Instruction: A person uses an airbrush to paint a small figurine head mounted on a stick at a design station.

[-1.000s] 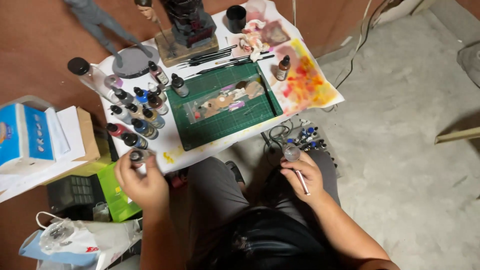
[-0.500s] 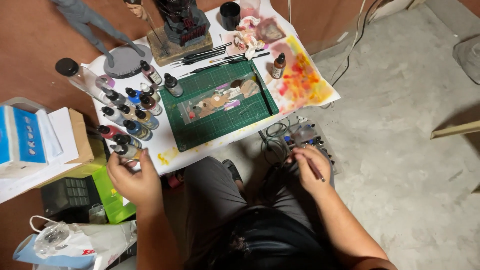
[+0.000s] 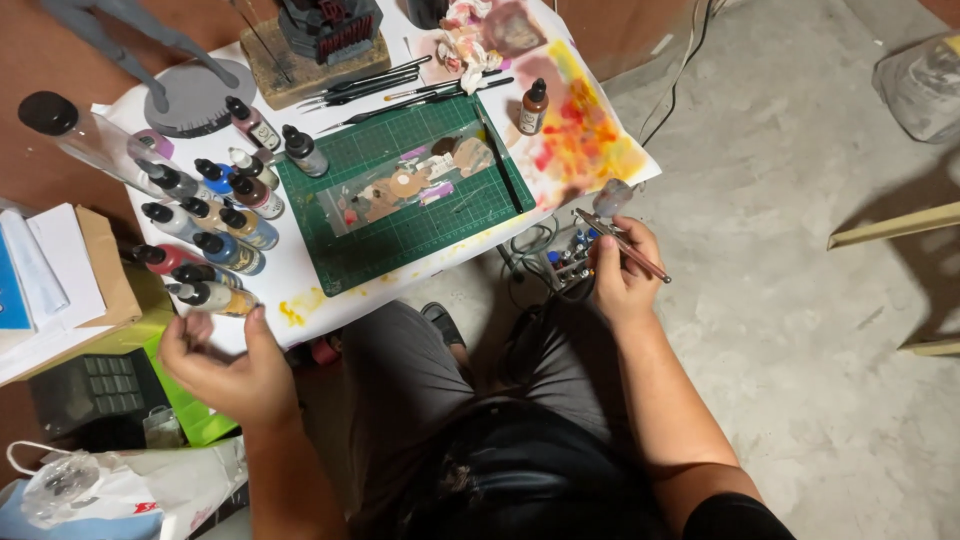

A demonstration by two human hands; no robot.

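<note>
My right hand grips a slim airbrush with a small cup at its front, held just off the near right corner of the low white table. My left hand hovers at the table's near left edge with its fingers loosely apart and nothing in it. It is closest to a dropper bottle at the front of a cluster of paint bottles. A green cutting mat with a paint-smeared clear sheet lies mid-table.
A paint-stained paper and a brown bottle sit at the right. Brushes, a grey figure base and a dark model are behind. Small bottles and cables lie on the floor. Boxes and a bag are at the left.
My left hand held a bottle by the cluster, then pulled back empty toward me. My right hand rose with the airbrush toward the table corner. The view has moved closer.
</note>
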